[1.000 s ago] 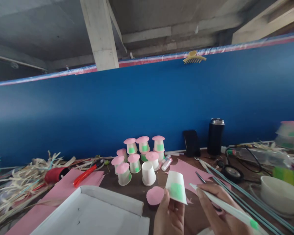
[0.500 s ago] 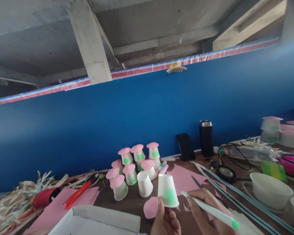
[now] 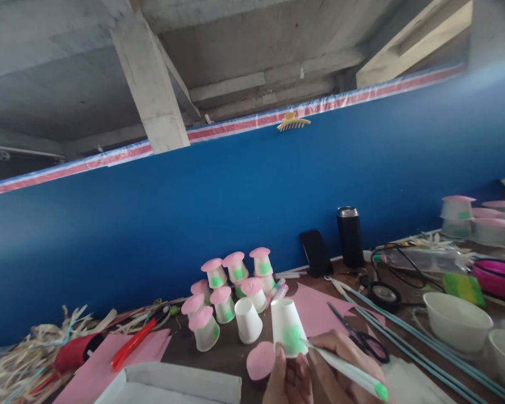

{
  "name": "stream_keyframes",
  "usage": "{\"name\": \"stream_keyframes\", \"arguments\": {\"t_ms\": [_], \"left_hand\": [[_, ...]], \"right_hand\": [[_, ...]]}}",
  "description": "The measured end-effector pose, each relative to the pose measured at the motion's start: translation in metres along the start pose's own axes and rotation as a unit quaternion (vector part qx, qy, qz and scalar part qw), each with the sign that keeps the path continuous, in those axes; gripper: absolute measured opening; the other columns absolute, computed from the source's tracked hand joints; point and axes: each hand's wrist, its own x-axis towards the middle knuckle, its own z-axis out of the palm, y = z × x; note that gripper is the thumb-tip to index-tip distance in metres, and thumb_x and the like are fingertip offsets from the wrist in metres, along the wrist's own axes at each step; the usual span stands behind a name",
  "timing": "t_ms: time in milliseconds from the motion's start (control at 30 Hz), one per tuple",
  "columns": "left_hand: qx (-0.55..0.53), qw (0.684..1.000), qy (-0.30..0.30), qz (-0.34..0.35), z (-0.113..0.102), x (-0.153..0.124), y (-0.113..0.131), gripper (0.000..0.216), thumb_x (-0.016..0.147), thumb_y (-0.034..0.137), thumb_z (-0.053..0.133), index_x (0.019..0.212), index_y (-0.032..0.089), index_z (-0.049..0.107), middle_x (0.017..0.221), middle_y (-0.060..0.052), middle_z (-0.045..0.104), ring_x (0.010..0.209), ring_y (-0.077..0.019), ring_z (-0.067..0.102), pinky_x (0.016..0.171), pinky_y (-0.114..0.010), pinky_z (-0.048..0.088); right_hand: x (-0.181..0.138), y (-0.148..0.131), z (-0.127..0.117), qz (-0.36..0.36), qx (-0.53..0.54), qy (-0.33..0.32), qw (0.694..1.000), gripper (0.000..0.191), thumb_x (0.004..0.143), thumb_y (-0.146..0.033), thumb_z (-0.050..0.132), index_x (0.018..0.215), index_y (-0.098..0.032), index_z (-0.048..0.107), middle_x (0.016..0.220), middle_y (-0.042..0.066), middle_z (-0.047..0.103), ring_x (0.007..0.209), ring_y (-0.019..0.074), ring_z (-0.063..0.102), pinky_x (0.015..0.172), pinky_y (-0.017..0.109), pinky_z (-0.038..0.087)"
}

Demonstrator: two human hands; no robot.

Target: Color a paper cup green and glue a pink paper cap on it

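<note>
My left hand is closed round an upside-down white paper cup with a green patch on its side, held low in the middle. My right hand grips a thin white stick with a green end, its tip touching the cup's lower edge. A pink paper disc lies on the table just left of the cup. Behind it stands a plain upturned white cup and a cluster of several cups topped with pink discs.
Scissors and long pale blue rods lie to the right, with white bowls, a black flask and a phone by the blue wall. A white box, pink paper, red cutters and straw strips sit left.
The view has tilted and shifted right. My right hand has brought the stick's tip in against the cup, and both hands have sunk lower in the frame.
</note>
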Motion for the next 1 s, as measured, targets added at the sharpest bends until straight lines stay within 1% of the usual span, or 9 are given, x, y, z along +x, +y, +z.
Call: {"name": "stream_keyframes", "arguments": {"t_ms": [167, 233, 433, 533, 733, 867, 1000], "left_hand": [[0.009, 0.999, -0.042, -0.005, -0.007, 0.004, -0.004, 0.012, 0.084, 0.016, 0.055, 0.077, 0.011, 0.065, 0.066, -0.006, 0.071, 0.062, -0.0127, 0.068, 0.059, -0.018, 0.056], [0.013, 0.999, -0.048, -0.006, -0.007, 0.004, -0.004, 0.014, 0.084, 0.016, 0.055, 0.077, 0.01, 0.065, 0.067, -0.007, 0.072, 0.063, -0.0127, 0.068, 0.06, -0.018, 0.056], [0.013, 1.0, -0.022, -0.001, 0.001, -0.007, -0.005, 0.014, 0.084, 0.015, 0.055, 0.076, 0.008, 0.065, 0.065, -0.007, 0.071, 0.059, -0.0114, 0.067, 0.057, -0.017, 0.056], [0.016, 1.0, -0.012, 0.003, 0.005, -0.013, -0.006, 0.014, 0.084, 0.014, 0.055, 0.076, 0.008, 0.065, 0.065, -0.007, 0.071, 0.058, -0.0116, 0.067, 0.056, -0.018, 0.056], [0.011, 1.0, -0.023, 0.009, 0.006, -0.015, -0.007, 0.014, 0.084, 0.013, 0.055, 0.075, 0.008, 0.065, 0.064, -0.008, 0.071, 0.056, -0.0112, 0.066, 0.056, -0.018, 0.055], [0.019, 1.0, -0.01, 0.005, 0.007, -0.019, -0.005, 0.014, 0.083, 0.014, 0.055, 0.075, 0.007, 0.064, 0.061, -0.007, 0.07, 0.053, -0.0113, 0.065, 0.052, -0.018, 0.055], [0.017, 1.0, -0.008, 0.005, 0.01, -0.021, -0.004, 0.013, 0.083, 0.012, 0.056, 0.075, 0.006, 0.064, 0.063, -0.009, 0.071, 0.056, -0.0122, 0.066, 0.055, -0.019, 0.056]], "right_hand": [[-0.003, 0.008, 0.005, 0.004, 0.003, -0.01, 1.0, 0.01, 0.088, -0.026, 0.05, 0.088, -0.022, 0.059, 0.073, 0.003, 0.064, 0.06, 0.0131, 0.061, 0.058, 0.02, 0.05], [-0.005, 0.011, 0.007, 0.011, 0.011, -0.014, 1.0, 0.009, 0.088, -0.026, 0.05, 0.09, -0.021, 0.058, 0.075, 0.003, 0.063, 0.062, 0.0131, 0.061, 0.059, 0.021, 0.05], [-0.007, 0.015, 0.011, 0.013, 0.024, -0.008, 1.0, 0.006, 0.087, -0.024, 0.051, 0.09, -0.022, 0.056, 0.076, 0.002, 0.063, 0.061, 0.0123, 0.059, 0.059, 0.021, 0.048], [-0.008, 0.015, 0.011, 0.009, 0.015, -0.015, 1.0, 0.008, 0.087, -0.024, 0.05, 0.091, -0.021, 0.056, 0.076, 0.002, 0.063, 0.061, 0.0128, 0.06, 0.059, 0.021, 0.047], [-0.007, 0.014, 0.008, -0.006, -0.005, -0.015, 1.0, 0.011, 0.088, -0.026, 0.049, 0.092, -0.021, 0.058, 0.077, 0.003, 0.064, 0.064, 0.0134, 0.062, 0.06, 0.021, 0.049], [-0.004, 0.009, 0.007, -0.012, -0.017, -0.009, 1.0, 0.015, 0.089, -0.029, 0.047, 0.087, -0.021, 0.06, 0.072, 0.003, 0.065, 0.058, 0.0127, 0.061, 0.057, 0.02, 0.049], [-0.002, 0.009, 0.006, -0.033, -0.022, 0.001, 0.999, 0.017, 0.089, -0.029, 0.046, 0.09, -0.021, 0.061, 0.076, 0.004, 0.066, 0.062, 0.0133, 0.063, 0.059, 0.02, 0.05]]}}
